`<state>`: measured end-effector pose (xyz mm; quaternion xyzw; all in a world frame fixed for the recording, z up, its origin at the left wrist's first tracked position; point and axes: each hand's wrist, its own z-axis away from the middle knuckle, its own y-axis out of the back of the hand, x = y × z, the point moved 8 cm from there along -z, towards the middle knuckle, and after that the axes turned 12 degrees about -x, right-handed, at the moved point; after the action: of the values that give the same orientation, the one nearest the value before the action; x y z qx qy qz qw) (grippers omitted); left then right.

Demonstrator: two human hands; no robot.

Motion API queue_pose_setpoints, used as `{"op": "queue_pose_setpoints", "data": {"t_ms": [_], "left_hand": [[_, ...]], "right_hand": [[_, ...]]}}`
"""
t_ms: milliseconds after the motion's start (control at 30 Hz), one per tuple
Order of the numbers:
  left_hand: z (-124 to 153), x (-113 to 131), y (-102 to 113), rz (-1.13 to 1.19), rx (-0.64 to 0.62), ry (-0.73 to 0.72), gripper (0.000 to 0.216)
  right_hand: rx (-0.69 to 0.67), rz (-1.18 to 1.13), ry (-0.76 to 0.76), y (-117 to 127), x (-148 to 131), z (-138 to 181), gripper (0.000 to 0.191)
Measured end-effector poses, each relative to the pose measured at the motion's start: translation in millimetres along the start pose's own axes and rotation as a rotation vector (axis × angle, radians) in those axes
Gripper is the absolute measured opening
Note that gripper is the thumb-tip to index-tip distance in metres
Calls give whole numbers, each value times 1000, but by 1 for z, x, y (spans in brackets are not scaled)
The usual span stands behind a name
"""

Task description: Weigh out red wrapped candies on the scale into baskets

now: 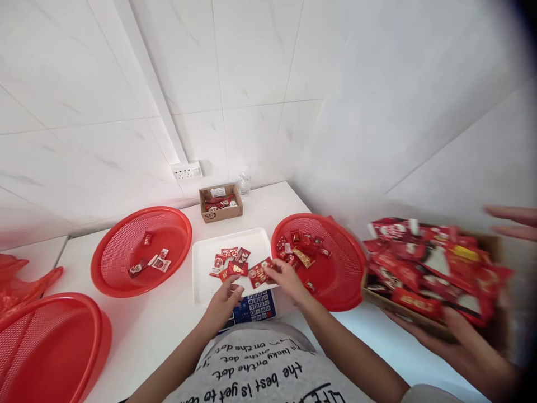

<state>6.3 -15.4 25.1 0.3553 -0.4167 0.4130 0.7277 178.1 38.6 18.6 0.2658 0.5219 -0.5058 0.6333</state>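
My right hand (pixel 286 280) pinches a red sweet packet (pixel 259 275) over the front right corner of the white scale tray (pixel 205 285). My left hand (pixel 224 304) is at the tray's front edge with its fingers curled; the fingertips touch the small pile of red packets (pixel 230 262) lying on the tray. Whether that hand grips one of them is unclear. The scale's blue keypad (pixel 257 307) shows between my wrists.
A red mesh basket (pixel 335 291) with several packets is on the right, another (pixel 121 274) on the left, and a third (pixel 50 347) at the near left. A small cardboard box (pixel 221 213) stands at the wall. Another person's hands (pixel 457 341) hold a cardboard box of red packets (pixel 423 268).
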Motion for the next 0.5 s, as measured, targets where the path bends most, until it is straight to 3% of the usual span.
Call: {"op": "queue_pose_setpoints", "data": {"t_ms": [100,267,400,500], "left_hand": [[-5,1,-10,137,-46,5,40],[-7,-21,-2,80,-3,71,35],[-3,-14,33,-336,315,-86,37],[-11,-1,32,-679,369,-221,50]], "right_hand": [[-145,152,-9,-37,8,1,30],[-192,349,-66,-43,18,-6,25],[-91,686,-7,-38,5,-17,19],[0,895,92,-40,-3,-20,32]]}}
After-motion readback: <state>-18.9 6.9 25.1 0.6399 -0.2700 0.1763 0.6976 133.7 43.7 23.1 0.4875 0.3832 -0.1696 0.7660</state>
